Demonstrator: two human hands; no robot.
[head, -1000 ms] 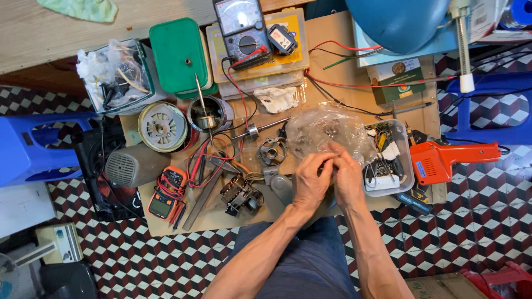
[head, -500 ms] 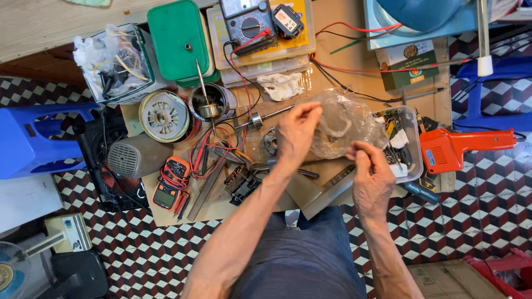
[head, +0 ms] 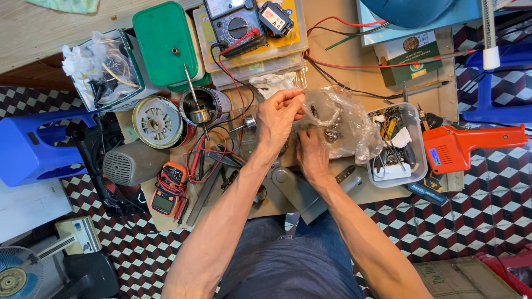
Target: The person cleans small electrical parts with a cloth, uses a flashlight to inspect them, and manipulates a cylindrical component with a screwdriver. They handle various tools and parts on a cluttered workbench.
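1. Head view: left hand (head: 280,113) pinches the upper edge of a crumpled clear plastic bag (head: 346,124) of small metal parts, centre of frame on the cardboard-covered worktop (head: 332,39).
2. Right hand (head: 311,155), fingers curled, grips the bag's lower mouth.
3. Bag looks held open; nothing taken out yet.

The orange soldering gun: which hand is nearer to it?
Right. The right hand grips the clear plastic bag, closer to the orange soldering gun. The left hand pinches the bag's far edge, farther away.
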